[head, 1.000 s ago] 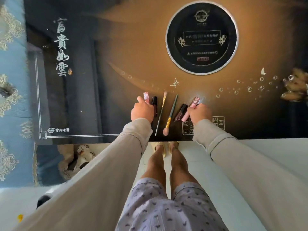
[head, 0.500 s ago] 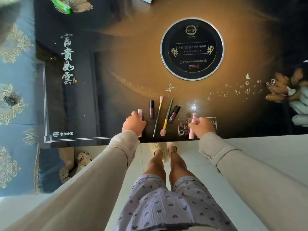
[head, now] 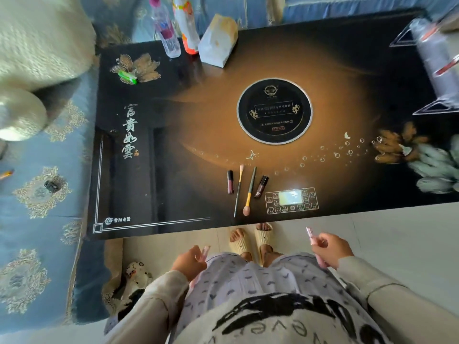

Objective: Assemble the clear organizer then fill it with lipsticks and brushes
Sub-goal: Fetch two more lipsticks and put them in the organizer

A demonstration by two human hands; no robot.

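On the dark glossy table [head: 173,120], two lipsticks [head: 230,182] and two brushes [head: 249,192] lie near its front edge, long axes running front to back. Off the table, the left hand [head: 190,263] and the right hand [head: 331,249] each have fingers closed around a pink lipstick, tips pointing up toward the table.

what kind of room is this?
Probably a home living room: a glossy black tea table with a built-in round hob and control panel, a blue patterned sofa beside it, bottles on top.
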